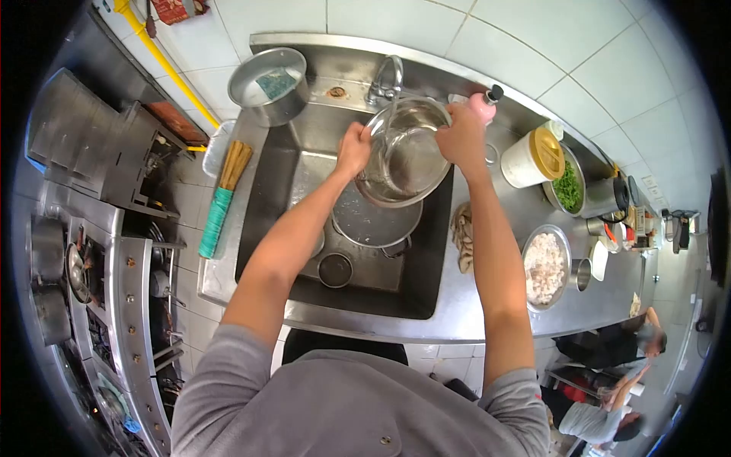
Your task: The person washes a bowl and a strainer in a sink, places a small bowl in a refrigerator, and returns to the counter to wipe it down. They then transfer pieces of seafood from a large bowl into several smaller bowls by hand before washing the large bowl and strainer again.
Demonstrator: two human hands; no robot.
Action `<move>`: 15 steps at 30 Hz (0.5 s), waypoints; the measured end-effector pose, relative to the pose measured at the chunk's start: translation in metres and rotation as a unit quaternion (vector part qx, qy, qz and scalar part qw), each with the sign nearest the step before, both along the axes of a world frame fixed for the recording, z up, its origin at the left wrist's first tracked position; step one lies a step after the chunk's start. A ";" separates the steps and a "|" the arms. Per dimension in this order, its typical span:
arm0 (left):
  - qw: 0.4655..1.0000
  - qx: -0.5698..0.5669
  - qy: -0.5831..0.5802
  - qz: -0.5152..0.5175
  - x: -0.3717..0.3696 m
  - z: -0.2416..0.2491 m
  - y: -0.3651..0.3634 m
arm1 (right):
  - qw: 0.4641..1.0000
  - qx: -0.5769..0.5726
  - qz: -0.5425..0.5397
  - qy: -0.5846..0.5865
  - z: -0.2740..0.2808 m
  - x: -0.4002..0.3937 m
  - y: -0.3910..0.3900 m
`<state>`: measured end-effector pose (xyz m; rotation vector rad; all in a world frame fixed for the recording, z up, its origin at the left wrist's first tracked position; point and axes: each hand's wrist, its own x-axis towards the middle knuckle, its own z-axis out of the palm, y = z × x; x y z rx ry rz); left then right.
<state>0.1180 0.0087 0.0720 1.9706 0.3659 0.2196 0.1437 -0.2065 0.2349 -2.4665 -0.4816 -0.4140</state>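
A round metal bowl is tilted under the faucet, above the sink. My left hand grips its left rim, fingers closed. On the opposite side, my right hand holds the upper right rim. Water seems to run from the spout into the bowl. Below it in the sink sits a larger metal pot, partly hidden by the bowl. A small round container lies on the sink floor near the pot.
Left of the sink are a deep pot and a green-wrapped brush. To the right are a cloth, a yellow-lidded container, greens and a bowl of pale food. Two people are at lower right.
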 end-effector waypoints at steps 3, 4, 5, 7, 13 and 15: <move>0.986 0.142 0.057 -0.072 0.030 0.042 -0.024 | 0.997 -0.012 -0.071 0.017 -0.009 -0.020 -0.036; 0.974 0.195 0.055 -0.097 0.038 0.059 -0.029 | 0.997 0.003 -0.079 0.025 -0.022 -0.023 -0.052; 0.960 0.248 0.052 -0.122 0.045 0.073 -0.034 | 0.996 0.019 -0.087 0.032 -0.035 -0.027 -0.062; 0.933 0.311 -0.017 -0.180 0.054 0.095 -0.041 | 0.985 0.076 -0.114 0.105 -0.054 -0.046 -0.073; 0.897 0.341 -0.034 -0.280 0.048 0.116 -0.031 | 0.967 0.153 -0.133 0.157 -0.167 -0.048 -0.062; 0.926 0.271 0.017 -0.263 0.022 0.129 -0.016 | 0.966 0.124 -0.143 0.176 -0.180 -0.043 -0.034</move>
